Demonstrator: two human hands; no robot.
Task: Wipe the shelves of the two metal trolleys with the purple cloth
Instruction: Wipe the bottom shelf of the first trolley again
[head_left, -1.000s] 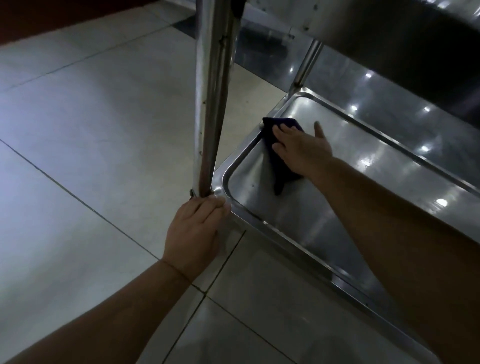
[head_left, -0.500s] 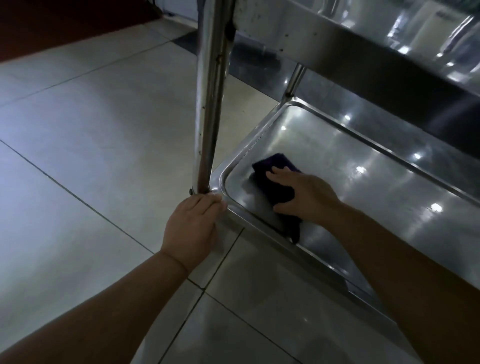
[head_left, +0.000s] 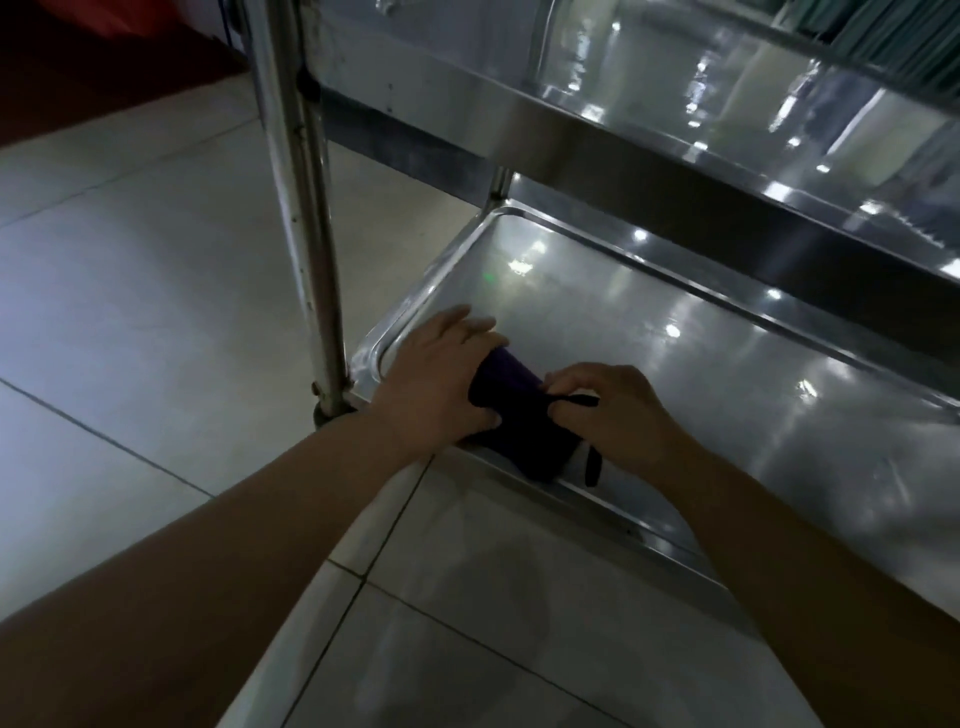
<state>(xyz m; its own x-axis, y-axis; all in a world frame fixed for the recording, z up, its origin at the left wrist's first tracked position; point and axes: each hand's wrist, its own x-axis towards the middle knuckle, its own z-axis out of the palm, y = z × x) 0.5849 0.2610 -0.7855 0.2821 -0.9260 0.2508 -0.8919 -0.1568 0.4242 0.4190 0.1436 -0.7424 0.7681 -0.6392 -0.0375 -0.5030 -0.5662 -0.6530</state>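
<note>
From my remote seat I see both hands down at the near left corner of the trolley's bottom shelf (head_left: 701, 395), with the cloth (head_left: 519, 421) between them. The cloth is a dark purple bundle, rolled or folded, lying on the shelf inside the corner, its near end over the front rim. The left hand (head_left: 441, 384) covers the cloth's left end: the fingers reach over the top of it and the thumb is tucked against its near side, so the hand grips it. The right hand (head_left: 618, 415) is at the cloth's right side, fingers curled in and pinching an edge; a thin dark strip of fabric pokes out past the fingertips, and another narrow piece hangs down below the hand near the rim. Both forearms come in from the bottom of the view. The shelf is shiny metal with a raised lip and carries bright reflections of lights. Above it is the upper shelf (head_left: 675, 88), also polished. The trolley's upright post (head_left: 306, 218) stands just left of the left hand, at the shelf's corner. The trolley sits on a pale tiled floor (head_left: 130, 322), and a dark red area (head_left: 78, 57) lies at the far left.
</note>
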